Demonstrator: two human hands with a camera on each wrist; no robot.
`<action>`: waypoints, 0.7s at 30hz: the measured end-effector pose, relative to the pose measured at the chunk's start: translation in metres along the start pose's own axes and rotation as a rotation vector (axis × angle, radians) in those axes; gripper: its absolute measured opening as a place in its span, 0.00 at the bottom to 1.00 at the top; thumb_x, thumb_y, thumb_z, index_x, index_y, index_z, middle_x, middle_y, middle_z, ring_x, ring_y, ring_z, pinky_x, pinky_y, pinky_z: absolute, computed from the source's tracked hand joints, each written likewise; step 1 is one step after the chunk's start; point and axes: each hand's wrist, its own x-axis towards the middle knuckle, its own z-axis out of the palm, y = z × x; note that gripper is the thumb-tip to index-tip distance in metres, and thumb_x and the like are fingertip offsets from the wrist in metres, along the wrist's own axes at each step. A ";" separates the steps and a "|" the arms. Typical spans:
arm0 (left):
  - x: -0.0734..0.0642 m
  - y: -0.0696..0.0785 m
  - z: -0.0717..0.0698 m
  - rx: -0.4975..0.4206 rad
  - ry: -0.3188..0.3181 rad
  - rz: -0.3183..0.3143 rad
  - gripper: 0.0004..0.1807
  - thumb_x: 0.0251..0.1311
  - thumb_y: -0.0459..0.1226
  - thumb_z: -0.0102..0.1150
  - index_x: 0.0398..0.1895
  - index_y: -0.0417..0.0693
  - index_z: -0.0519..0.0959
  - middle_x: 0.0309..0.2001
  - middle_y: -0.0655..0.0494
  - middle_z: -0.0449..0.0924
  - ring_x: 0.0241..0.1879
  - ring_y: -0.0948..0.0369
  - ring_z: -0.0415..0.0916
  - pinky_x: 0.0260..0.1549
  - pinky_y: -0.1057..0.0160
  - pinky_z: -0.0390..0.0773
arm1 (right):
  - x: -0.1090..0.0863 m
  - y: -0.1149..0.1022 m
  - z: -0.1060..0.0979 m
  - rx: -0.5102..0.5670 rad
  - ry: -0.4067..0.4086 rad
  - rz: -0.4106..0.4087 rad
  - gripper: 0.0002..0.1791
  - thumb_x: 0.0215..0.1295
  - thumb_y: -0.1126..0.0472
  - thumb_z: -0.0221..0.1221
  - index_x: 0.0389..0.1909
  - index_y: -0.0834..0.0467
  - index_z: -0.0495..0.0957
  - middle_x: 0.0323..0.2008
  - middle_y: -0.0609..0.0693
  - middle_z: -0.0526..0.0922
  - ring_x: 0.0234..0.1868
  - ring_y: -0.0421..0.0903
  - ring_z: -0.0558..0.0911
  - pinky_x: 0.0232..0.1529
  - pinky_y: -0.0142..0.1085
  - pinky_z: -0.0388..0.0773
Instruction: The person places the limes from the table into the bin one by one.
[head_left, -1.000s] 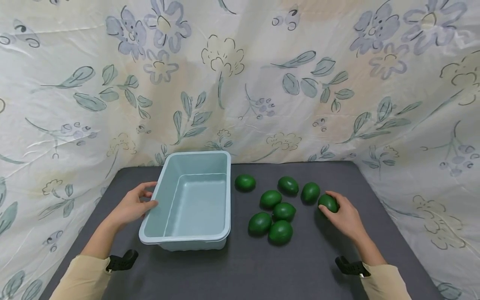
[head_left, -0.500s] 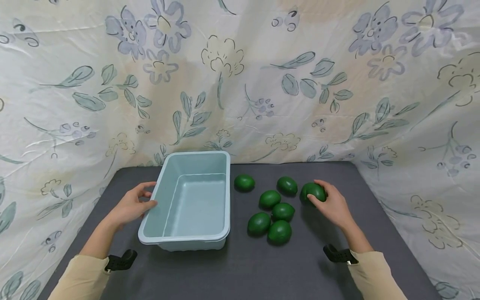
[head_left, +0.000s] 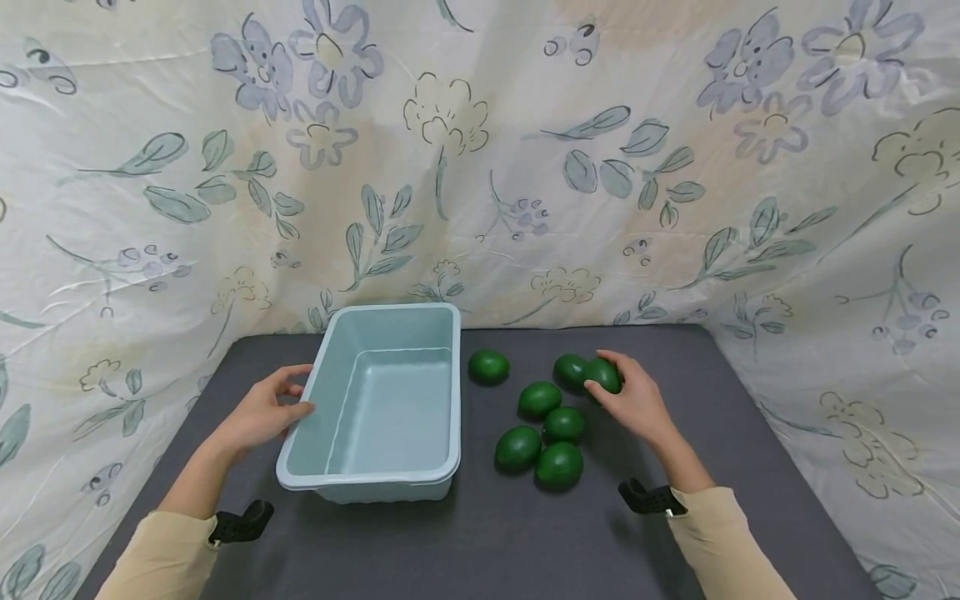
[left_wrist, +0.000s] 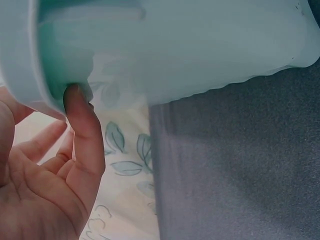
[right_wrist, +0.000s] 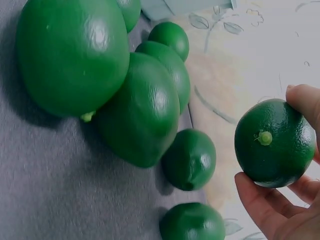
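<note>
In the head view my right hand (head_left: pixel 633 398) pinches a glossy dark green lime (head_left: pixel 603 375) between thumb and fingertips. The right wrist view shows that held lime (right_wrist: pixel 274 145) with its pale stem end toward the camera, raised over the others. Beside it in the head view lies another lime (head_left: pixel 572 371), partly overlapped. On the left, my left hand (head_left: pixel 264 410) holds the long side rim of a light blue plastic tub (head_left: pixel 455 400). From the left wrist view, one finger (left_wrist: pixel 85 125) is tucked up under the tub's rim, against the wall.
Several more limes lie on the dark grey table (head_left: pixel 510 542) right of the tub, among them a front lime (head_left: pixel 558 465) and a back lime (head_left: pixel 488 367). A floral cloth (head_left: pixel 495 167) hangs behind the table and along both sides.
My right hand has carried the held lime leftward and slightly back, passing over another lime that it now hides in the head view. The left hand and tub have stayed put.
</note>
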 end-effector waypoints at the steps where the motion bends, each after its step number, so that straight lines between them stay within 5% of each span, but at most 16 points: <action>1: 0.000 0.000 0.000 -0.002 -0.001 -0.001 0.36 0.58 0.34 0.54 0.69 0.40 0.51 0.48 0.36 0.66 0.34 0.54 0.73 0.25 0.60 0.75 | 0.000 -0.002 0.001 0.003 -0.004 -0.005 0.33 0.60 0.50 0.59 0.63 0.59 0.64 0.55 0.62 0.70 0.46 0.56 0.74 0.42 0.50 0.71; 21: -0.002 -0.001 0.001 0.002 0.008 0.009 0.36 0.59 0.34 0.54 0.69 0.40 0.52 0.47 0.36 0.67 0.34 0.53 0.73 0.25 0.59 0.75 | 0.014 -0.048 0.007 0.049 -0.031 -0.103 0.32 0.59 0.53 0.61 0.63 0.54 0.64 0.55 0.58 0.70 0.46 0.53 0.75 0.40 0.47 0.74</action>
